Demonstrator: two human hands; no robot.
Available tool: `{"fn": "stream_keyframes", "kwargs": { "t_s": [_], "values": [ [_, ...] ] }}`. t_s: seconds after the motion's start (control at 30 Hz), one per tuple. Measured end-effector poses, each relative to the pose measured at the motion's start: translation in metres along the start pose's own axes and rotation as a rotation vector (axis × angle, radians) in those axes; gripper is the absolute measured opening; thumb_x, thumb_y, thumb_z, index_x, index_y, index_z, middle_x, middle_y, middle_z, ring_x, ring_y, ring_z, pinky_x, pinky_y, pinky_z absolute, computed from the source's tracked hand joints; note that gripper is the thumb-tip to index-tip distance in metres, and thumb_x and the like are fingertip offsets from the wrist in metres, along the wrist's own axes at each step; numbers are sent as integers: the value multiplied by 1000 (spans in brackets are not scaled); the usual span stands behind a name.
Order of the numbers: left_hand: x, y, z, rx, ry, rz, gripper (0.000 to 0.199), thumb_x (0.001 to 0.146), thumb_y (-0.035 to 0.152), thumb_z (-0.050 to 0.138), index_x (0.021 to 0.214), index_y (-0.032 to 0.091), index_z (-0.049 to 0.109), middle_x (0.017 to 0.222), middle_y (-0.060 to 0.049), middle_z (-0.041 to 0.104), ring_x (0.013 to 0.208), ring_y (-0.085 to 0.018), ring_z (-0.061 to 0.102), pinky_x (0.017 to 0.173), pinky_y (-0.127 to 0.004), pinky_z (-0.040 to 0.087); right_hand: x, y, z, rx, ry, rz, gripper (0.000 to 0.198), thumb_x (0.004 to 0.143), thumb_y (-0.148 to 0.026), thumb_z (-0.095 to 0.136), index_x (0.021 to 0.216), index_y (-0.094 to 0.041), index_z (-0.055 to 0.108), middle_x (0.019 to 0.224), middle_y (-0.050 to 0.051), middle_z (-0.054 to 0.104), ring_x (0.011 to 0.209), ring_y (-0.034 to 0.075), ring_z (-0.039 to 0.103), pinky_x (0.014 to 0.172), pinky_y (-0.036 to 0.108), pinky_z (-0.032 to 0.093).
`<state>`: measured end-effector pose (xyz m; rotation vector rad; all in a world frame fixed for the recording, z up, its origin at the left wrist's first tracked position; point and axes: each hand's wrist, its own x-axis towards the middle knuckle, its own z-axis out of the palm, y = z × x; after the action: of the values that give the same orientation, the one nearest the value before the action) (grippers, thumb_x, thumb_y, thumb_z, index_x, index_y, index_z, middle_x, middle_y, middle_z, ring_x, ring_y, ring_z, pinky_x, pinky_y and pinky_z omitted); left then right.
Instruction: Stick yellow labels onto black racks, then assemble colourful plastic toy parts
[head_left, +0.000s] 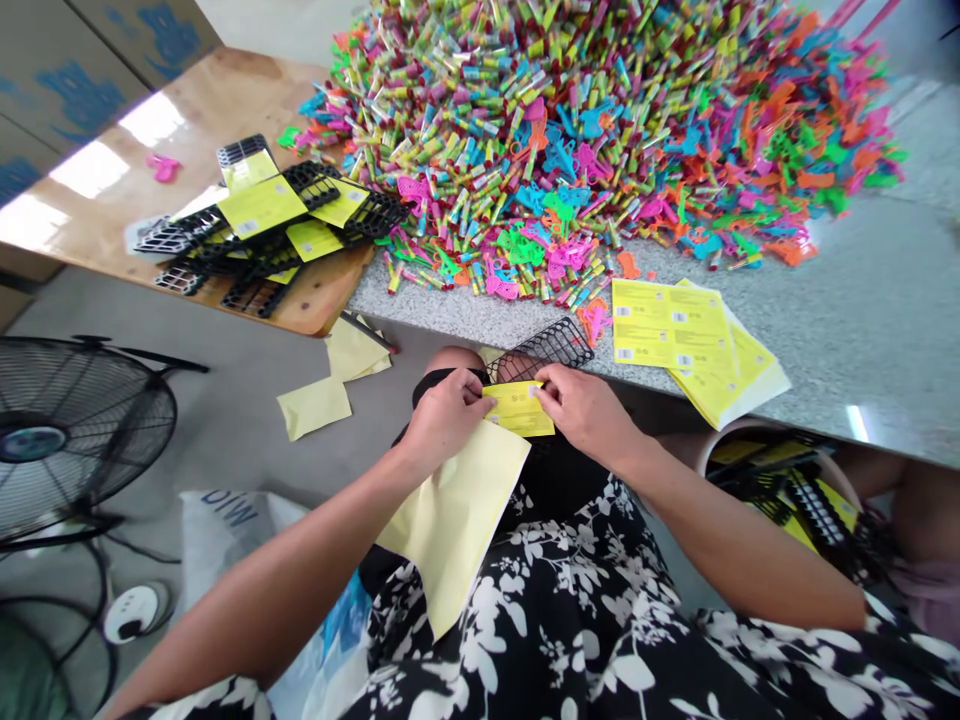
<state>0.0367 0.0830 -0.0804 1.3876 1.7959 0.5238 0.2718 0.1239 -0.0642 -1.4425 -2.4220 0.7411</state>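
Over my lap, a small yellow printed label (517, 410) is stretched between my hands. My left hand (446, 418) pinches its left end, fingers closed. At the other end, my right hand (581, 408) has thumb and fingers closed on the label's upper right corner. Just beyond the label, a black plastic grid tray (551, 347) slants up toward the table edge; whether the label touches it is hard to tell. Below my left hand, a pale yellow backing sheet (465, 515) hangs across my lap.
A big heap of colourful small tubes and plastic toy guns (555, 140) covers the grey table (885, 330). Yellow label sheets (671, 325) lie at its edge. Labelled black trays (262, 215) are piled left. A tub (832, 465) holds more trays. A fan (67, 440) stands left.
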Motion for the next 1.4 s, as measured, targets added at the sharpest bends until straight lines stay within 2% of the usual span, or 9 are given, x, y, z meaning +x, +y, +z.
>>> {"fn": "stream_keyframes", "kwargs": {
  "t_s": [0.13,0.3,0.5,0.7,0.93,1.17,1.4],
  "values": [
    [0,6,1,99,20,-27,18,87,35,75,91,25,61,84,0,76,74,-19,67,64,-30,38,0,-3,2,-60,2,-5,9,105,-21,61,112,-19,65,98,7,77,91,23,70,80,32,45],
    [-4,16,-1,245,52,39,16,89,32,74,97,26,61,86,-1,76,83,-23,70,67,-32,37,-3,-8,4,-169,10,-24,9,106,-21,58,111,-18,64,100,9,75,91,25,70,78,34,45],
    [-7,8,3,108,92,91,13,94,32,69,104,27,62,92,0,78,85,-21,71,74,-32,43,-6,-8,6,-182,24,-44,11,108,-23,53,112,-19,63,101,9,74,91,25,69,79,34,45],
    [-8,-2,8,22,105,119,31,99,35,64,129,29,62,93,2,80,86,-20,72,79,-31,45,-6,-2,11,-140,57,-59,9,107,-21,53,110,-20,62,103,10,74,94,25,69,82,33,47],
    [-8,-10,9,-103,96,162,36,101,39,61,134,26,62,88,2,76,77,-17,67,75,-28,45,-2,-2,5,42,42,47,5,102,-18,61,104,-22,64,95,5,76,87,22,70,79,32,46],
    [0,-9,9,-73,87,119,42,97,37,66,137,26,61,91,0,79,84,-19,71,76,-29,46,1,-6,3,13,46,82,5,103,-19,63,106,-21,66,95,5,77,90,23,72,79,32,45],
    [-1,6,5,107,80,96,43,95,30,66,137,23,61,90,0,79,89,-22,72,78,-32,45,2,-10,7,-126,31,77,5,104,-21,60,107,-20,64,99,8,77,93,25,71,78,33,45]
  ]
}}
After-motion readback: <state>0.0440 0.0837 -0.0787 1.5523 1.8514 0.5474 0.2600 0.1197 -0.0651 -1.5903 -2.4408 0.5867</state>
